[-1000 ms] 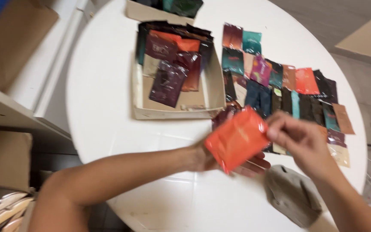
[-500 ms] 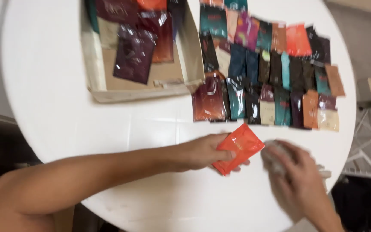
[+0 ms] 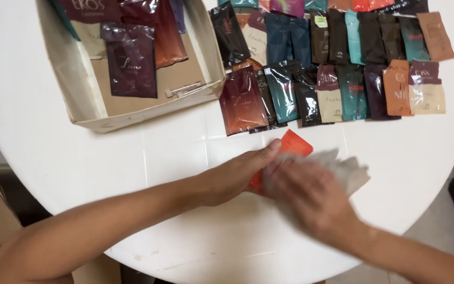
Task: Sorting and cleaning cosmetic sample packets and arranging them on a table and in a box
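The orange sachet (image 3: 293, 147) lies flat on the white round bench (image 3: 174, 152), just below the centre of the frame, with only its upper corner showing. Its long axis seems to run from lower left to upper right, toward the rows of sachets (image 3: 332, 68) in the upper right. The left hand (image 3: 237, 176) comes in from the lower left and lies on the sachet's left edge, fingers stretched flat and pressing it down rather than closing a grip on it. The right hand (image 3: 311, 194), blurred by motion, sits directly over the sachet's lower right part and holds a pale grey cloth (image 3: 350, 168) that spreads out to the right. Whether its grip on the cloth is tight, I cannot tell. A shallow cardboard tray (image 3: 88, 110) with dark sachets occupies the upper left, well apart from both hands.
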